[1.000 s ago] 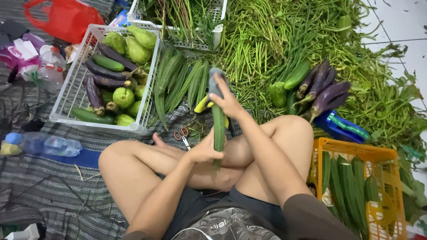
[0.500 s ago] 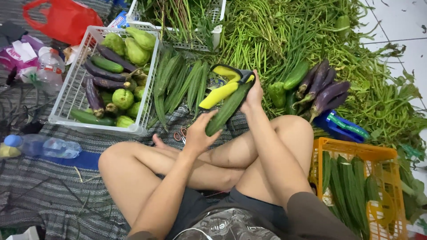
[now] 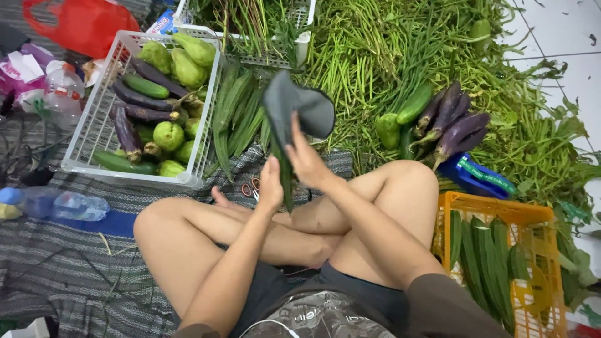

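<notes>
I am sitting cross-legged on the striped mat (image 3: 75, 275), holding a long green gourd (image 3: 285, 178) upright between my knees. My left hand (image 3: 271, 186) is pressing against its left side; my right hand (image 3: 307, 161) is gripping it higher up, together with a dark grey cloth (image 3: 297, 109) (draped over the gourd's top). Both hands are closed on the gourd, close together. A white basket (image 3: 94, 134) of vegetables is sitting to my left, an orange crate (image 3: 501, 209) to my right.
</notes>
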